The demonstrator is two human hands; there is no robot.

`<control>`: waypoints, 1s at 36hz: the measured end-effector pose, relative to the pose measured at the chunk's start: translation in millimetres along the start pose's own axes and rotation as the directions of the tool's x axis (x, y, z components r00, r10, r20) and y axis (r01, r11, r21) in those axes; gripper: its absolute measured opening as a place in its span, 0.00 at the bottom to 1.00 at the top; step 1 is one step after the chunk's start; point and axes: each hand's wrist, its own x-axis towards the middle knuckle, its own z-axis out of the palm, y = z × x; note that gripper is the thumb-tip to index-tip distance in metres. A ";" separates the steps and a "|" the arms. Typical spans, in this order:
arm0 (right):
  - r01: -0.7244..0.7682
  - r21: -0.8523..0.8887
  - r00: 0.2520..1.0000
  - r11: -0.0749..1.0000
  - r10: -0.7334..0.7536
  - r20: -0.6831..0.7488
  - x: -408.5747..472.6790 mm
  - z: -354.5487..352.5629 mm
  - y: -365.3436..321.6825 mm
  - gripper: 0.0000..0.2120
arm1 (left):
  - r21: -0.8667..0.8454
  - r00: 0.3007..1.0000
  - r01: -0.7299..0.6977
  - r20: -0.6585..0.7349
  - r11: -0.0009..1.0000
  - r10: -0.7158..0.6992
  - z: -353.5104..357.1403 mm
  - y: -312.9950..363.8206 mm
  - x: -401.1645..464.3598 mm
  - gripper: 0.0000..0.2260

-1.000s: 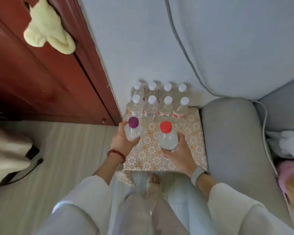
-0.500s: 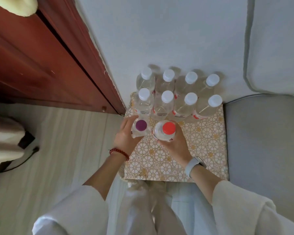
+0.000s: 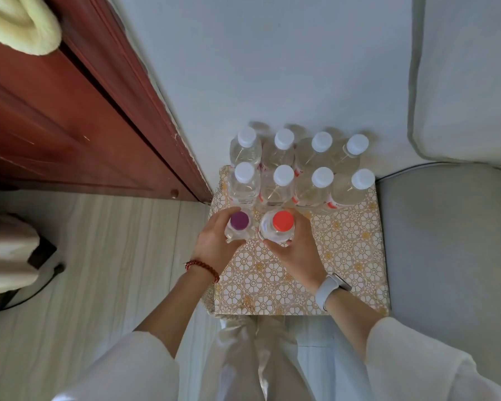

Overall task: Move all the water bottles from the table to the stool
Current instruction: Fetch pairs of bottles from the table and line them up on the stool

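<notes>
Both bottles have moved farther in, up against the white-capped rows. Left hand (image 3: 214,244) grips the purple-capped bottle (image 3: 239,225); right hand (image 3: 297,251) grips the red-capped bottle (image 3: 278,227) on the patterned stool (image 3: 353,244).

A red-brown wooden door (image 3: 55,120) fills the upper left, with a pale yellow cloth (image 3: 18,21) hanging on it. Beside it runs a light blue wall (image 3: 272,59). A grey sofa (image 3: 451,241) sits at the right, a white cushion (image 3: 469,76) above it. The floor (image 3: 99,270) is pale wood planks.
</notes>
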 end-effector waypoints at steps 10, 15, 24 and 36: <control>-0.030 0.067 0.999 0.997 0.032 -0.029 8.6 -1.9 -10.5 0.34 | 0.025 0.999 -0.031 -0.011 0.999 0.032 6.5 9.0 13.4 0.28; -0.028 0.018 0.999 0.999 0.028 -0.021 10.2 -4.0 -12.7 0.34 | 0.038 1.000 -0.026 -0.013 0.999 0.027 6.8 7.8 16.7 0.26; -0.112 0.062 0.992 0.992 0.108 0.071 2.1 -10.0 -17.2 0.45 | 0.120 0.999 0.036 -0.003 0.992 -0.035 2.4 20.4 3.6 0.30; -0.013 -0.295 0.876 0.955 0.153 0.457 -62.2 -36.4 -110.8 0.16 | 0.142 0.939 0.298 -0.223 0.944 -0.263 -66.5 46.6 -109.1 0.19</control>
